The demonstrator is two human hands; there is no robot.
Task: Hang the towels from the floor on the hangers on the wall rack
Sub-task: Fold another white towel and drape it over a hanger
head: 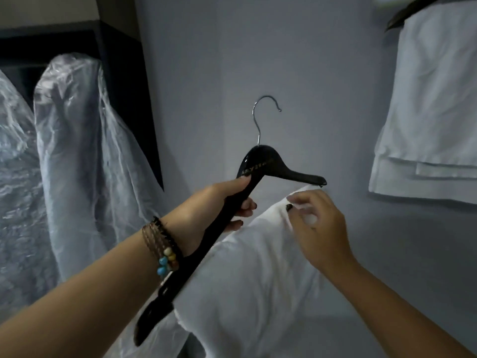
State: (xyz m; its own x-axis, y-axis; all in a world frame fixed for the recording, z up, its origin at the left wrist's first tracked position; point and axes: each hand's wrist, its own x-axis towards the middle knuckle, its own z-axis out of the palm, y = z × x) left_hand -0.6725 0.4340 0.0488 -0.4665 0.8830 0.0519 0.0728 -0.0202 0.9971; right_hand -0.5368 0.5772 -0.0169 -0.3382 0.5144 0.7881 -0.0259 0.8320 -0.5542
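Nearest to us, in the lower half of the frame, our two bare forearms reach forward. Our left hand [227, 202], entering from the lower left with beaded bracelets [165, 249] at the wrist, has its fingers and thumb curled round one arm of a glossy black hanger [258, 171]. The hanger is tilted, its gripped arm running down toward the lower left and its silver hook [263, 117] pointing up at the centre of the frame.

Our right hand [317, 220], coming in from the lower right, is slightly blurred. Its fingertips appear to pinch the upper edge of a white towel [253, 280], just below the hanger's free end. The towel is soft, thick and crumpled, bunched between our arms and falling out of the bottom of the frame. It looks limp and likely to slip off a smooth hanger.

We judge that we are partway through loading this towel: it is lifted but not yet draped over the hanger. The next move calls for feeding the pinched edge over or through the hanger, evening both sides, then lifting the hook to the rack, which is not in view.

Farther off is a plain grey wall [284, 60]. At the upper right, another white towel [433, 112], neatly folded, already hangs from a dark hanger [402, 14]. At the left, garments in clear plastic covers [77, 151] hang before a dark frame.
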